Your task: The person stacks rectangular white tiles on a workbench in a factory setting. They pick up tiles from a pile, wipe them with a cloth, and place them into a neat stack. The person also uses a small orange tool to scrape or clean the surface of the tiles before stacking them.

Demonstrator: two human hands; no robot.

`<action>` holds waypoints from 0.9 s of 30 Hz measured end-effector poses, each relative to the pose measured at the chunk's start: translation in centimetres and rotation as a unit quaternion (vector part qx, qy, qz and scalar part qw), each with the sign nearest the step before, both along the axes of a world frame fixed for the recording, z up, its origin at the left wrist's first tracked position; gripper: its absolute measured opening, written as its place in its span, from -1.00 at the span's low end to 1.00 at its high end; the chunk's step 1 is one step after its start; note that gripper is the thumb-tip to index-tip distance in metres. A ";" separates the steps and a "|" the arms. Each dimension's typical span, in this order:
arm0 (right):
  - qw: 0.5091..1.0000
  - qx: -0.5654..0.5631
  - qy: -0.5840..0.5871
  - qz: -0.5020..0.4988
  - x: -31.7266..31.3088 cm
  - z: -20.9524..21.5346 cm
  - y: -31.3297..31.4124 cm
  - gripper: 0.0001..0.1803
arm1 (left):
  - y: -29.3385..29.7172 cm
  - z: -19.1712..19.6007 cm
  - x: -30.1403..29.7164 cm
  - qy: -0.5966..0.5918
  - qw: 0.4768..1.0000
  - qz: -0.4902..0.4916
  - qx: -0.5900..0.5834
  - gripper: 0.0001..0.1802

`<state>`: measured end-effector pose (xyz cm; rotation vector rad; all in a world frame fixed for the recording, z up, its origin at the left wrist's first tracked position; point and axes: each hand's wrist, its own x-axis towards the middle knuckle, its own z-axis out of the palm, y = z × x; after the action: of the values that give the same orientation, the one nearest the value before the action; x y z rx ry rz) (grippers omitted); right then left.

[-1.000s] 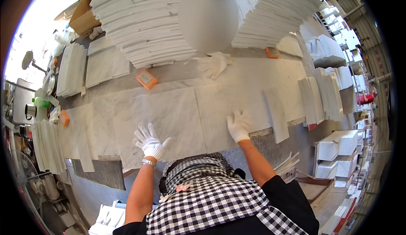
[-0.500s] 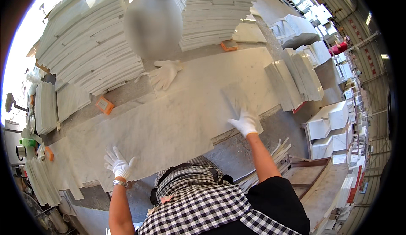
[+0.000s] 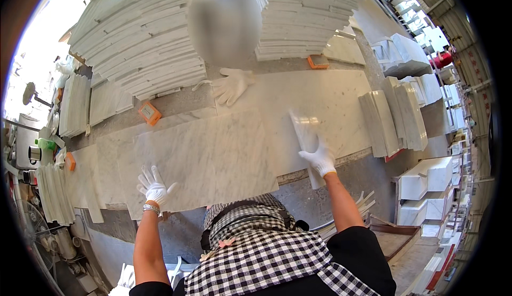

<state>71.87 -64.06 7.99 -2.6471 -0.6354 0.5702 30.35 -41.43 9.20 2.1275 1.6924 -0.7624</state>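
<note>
A white knit glove covers my left hand (image 3: pixel 154 184), fingers spread flat on a large grey-veined white marble slab (image 3: pixel 213 157) near its front left edge. My right hand (image 3: pixel 320 157), gloved too, is closed around a narrow marble strip (image 3: pixel 303 128). That strip appears tilted up at the right end of the large slab, over another polished slab (image 3: pixel 341 104); its far part is blurred. Across the table a white glove (image 3: pixel 233 85) rests on the slabs; whether a hand is inside, I cannot tell.
Tall stacks of marble tiles (image 3: pixel 138 45) stand at the far side, beside a blurred oval (image 3: pixel 226 21). Orange blocks (image 3: pixel 150 113) sit around the work surface. Upright slabs (image 3: pixel 378 122) lean at the right end. A fan (image 3: pixel 34 224) stands at lower left.
The view has shifted, so the scene sits farther right. The strip at my right hand has turned and shows more of its face. My left hand stays on the same spot of the slab.
</note>
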 end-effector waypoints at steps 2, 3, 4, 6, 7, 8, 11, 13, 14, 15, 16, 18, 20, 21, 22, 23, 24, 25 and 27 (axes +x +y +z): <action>0.996 0.019 -0.048 0.066 -1.5 -0.8 1.7 0.17 | 0.0 -0.1 0.0 -0.002 1.000 -0.003 0.000 0.42; 0.994 0.030 -0.067 0.084 -2.4 -1.2 2.6 0.16 | -0.1 -0.1 -0.1 -0.003 1.000 -0.004 0.002 0.42; 0.995 -0.015 -0.066 0.076 -3.2 -1.6 3.4 0.16 | 0.0 -0.2 -0.2 0.012 0.999 0.011 -0.033 0.42; 0.989 -0.029 -0.101 0.105 -4.7 -2.1 4.5 0.14 | 0.0 -0.4 -0.4 0.004 1.000 0.002 -0.004 0.43; 0.987 -0.089 -0.086 0.099 -5.2 -2.2 4.9 0.14 | 0.1 -0.5 -0.5 0.024 0.998 0.017 -0.048 0.44; 0.989 -0.033 -0.096 0.111 -5.4 -2.2 5.2 0.14 | 0.3 -0.6 -0.6 0.008 1.000 0.002 -0.005 0.45; 0.992 0.021 -0.071 0.100 -4.8 -1.6 5.2 0.16 | 0.5 -0.9 -1.0 -0.004 1.000 0.000 0.002 0.45; 0.997 0.016 -0.055 0.053 -3.3 -0.9 4.7 0.17 | 0.6 -1.0 -1.2 0.004 0.999 0.012 -0.034 0.45; 0.997 0.049 -0.040 0.045 -2.4 -0.6 4.3 0.18 | 0.6 -1.0 -1.3 -0.017 1.000 0.000 0.005 0.45; 0.999 0.047 -0.011 0.019 -1.4 -0.3 3.9 0.18 | 0.6 -1.1 -1.3 -0.023 1.000 0.002 0.007 0.44; 0.999 0.011 0.024 -0.034 -0.4 0.0 3.3 0.19 | 0.6 -1.0 -1.4 -0.013 0.999 0.018 -0.030 0.44; 1.000 0.000 0.015 0.000 1.2 0.1 2.3 0.16 | 0.7 -1.0 -1.4 -0.028 0.999 0.001 0.019 0.44; 0.999 -0.028 -0.019 0.029 2.0 -0.2 1.8 0.12 | 0.7 -1.0 -1.3 -0.029 0.999 0.000 0.026 0.44; 0.997 -0.035 -0.052 0.052 1.9 -0.6 1.8 0.09 | 0.7 -1.0 -1.2 -0.030 0.999 -0.001 0.027 0.44; 0.993 -0.079 -0.072 0.056 1.8 -1.0 1.9 0.06 | 0.7 -1.0 -1.2 -0.016 1.000 0.011 -0.010 0.43; 0.991 -0.036 -0.099 0.086 1.4 -1.4 2.1 0.03 | 0.7 -1.0 -1.1 -0.030 0.999 -0.002 0.026 0.44; 0.988 -0.029 -0.113 0.097 0.9 -1.9 2.4 0.00 | 0.7 -1.0 -1.0 -0.028 0.999 -0.001 0.024 0.44; 0.988 -0.058 -0.113 0.087 0.4 -2.3 2.7 -0.03 | 0.6 -1.0 -0.8 -0.010 1.000 0.014 -0.014 0.44; 0.987 -0.090 -0.106 0.079 -0.3 -2.7 2.9 -0.05 | 0.6 -0.9 -0.6 -0.026 0.999 -0.003 0.029 0.45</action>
<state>71.54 -61.12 5.25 -2.8698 -0.9029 0.4084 29.73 -40.87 8.28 2.1730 1.7011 -0.6613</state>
